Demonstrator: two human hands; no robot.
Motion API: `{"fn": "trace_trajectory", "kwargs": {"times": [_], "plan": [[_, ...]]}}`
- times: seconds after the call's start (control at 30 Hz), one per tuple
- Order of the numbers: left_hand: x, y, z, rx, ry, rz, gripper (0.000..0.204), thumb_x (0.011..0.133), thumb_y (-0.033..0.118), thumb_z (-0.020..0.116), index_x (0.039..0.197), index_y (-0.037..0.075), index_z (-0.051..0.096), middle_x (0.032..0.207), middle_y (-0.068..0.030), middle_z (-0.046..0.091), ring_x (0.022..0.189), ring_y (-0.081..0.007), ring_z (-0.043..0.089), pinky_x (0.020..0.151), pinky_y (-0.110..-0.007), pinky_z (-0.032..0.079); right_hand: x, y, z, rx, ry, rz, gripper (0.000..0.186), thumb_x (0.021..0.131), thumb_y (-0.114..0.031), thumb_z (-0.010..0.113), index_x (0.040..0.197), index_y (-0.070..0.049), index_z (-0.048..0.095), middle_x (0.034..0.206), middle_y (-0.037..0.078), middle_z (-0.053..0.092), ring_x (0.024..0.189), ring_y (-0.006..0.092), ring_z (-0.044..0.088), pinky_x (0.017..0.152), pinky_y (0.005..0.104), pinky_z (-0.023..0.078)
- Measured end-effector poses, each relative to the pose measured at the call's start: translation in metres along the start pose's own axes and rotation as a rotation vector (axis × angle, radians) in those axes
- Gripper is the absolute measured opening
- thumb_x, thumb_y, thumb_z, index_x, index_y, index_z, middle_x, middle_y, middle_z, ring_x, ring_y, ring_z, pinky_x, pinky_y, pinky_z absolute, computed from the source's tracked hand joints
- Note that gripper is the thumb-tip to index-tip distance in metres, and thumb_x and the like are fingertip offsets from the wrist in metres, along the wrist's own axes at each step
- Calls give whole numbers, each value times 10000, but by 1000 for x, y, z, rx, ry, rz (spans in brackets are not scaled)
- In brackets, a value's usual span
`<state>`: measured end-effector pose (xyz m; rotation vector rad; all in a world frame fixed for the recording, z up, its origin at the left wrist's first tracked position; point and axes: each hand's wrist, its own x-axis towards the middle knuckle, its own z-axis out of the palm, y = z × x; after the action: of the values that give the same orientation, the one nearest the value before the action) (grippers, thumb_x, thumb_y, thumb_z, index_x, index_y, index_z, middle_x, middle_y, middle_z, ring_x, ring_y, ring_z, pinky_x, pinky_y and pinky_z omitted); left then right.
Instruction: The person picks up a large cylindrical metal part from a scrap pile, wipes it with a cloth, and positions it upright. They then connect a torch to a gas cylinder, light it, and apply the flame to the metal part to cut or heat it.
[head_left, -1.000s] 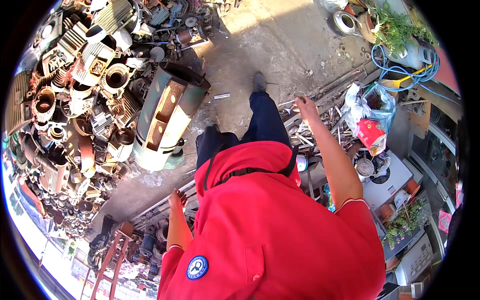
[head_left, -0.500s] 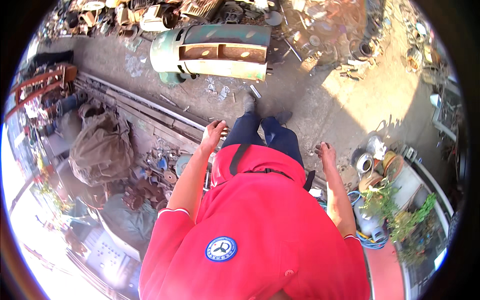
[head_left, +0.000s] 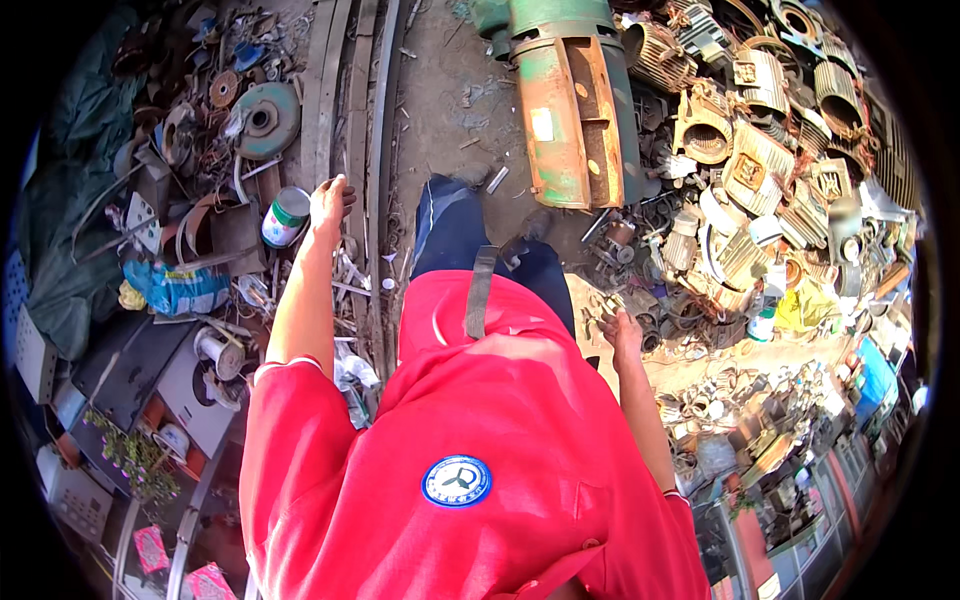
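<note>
My left hand (head_left: pixel 332 205) hangs out to the left, its fingers loosely bent and apart, with nothing in them. In the picture, it lies right beside a green and white can (head_left: pixel 286 217) among the scrap; I cannot tell whether they touch. On the right hangs my right hand (head_left: pixel 624 332), fingers loosely spread in front of bright ground; I see nothing held. Ahead lies a large green cylindrical metal housing (head_left: pixel 575 110) with rusty open compartments, apart from both hands.
Long metal beams (head_left: pixel 383 130) run lengthwise at left ahead. A heap of rusty motor casings (head_left: pixel 755 170) fills the right. To the left are a round green metal part (head_left: pixel 266 120), a blue bag (head_left: pixel 178 286) and a dark tarp (head_left: pixel 85 210). Bare ground (head_left: pixel 450 110) lies between beams and housing.
My view has turned left: the green housing has swung from crosswise to lengthwise and shifted right, and the beams now run nearly straight ahead. Both hands stay at my sides, the left farther out.
</note>
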<state>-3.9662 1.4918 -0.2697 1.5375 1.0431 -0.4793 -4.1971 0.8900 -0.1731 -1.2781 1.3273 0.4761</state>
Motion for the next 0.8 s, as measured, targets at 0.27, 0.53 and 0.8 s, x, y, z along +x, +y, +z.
{"fn": "trace_trajectory", "kwargs": {"times": [0.27, 0.53, 0.8], "plan": [[-164, -310, 22, -316, 177, -643, 409, 953, 432, 610, 1206, 112, 617, 971, -90, 688, 808, -230, 680, 652, -370, 527, 88, -119, -35, -383, -43, -129, 272, 1029, -331, 530, 1073, -71, 599, 877, 81, 695, 732, 184, 688, 577, 262, 484], [-163, -353, 20, -296, 114, -787, 410, 965, 447, 584, 1178, 101, 635, 1038, -98, 710, 814, -251, 685, 695, -407, 559, 55, -105, 116, -578, -78, -40, 522, 1030, -424, 507, 1350, -13, 532, 1141, 146, 707, 951, 213, 707, 819, 321, 526], [31, -168, 106, -310, -147, -373, 583, 1002, 484, 545, 1343, 12, 508, 1169, -178, 673, 1015, -279, 667, 869, -412, 524, 118, -63, 117, -131, 42, 46, 604, 1022, -488, 503, 1332, 29, 538, 1186, 187, 686, 1024, 292, 685, 892, 400, 521]]}}
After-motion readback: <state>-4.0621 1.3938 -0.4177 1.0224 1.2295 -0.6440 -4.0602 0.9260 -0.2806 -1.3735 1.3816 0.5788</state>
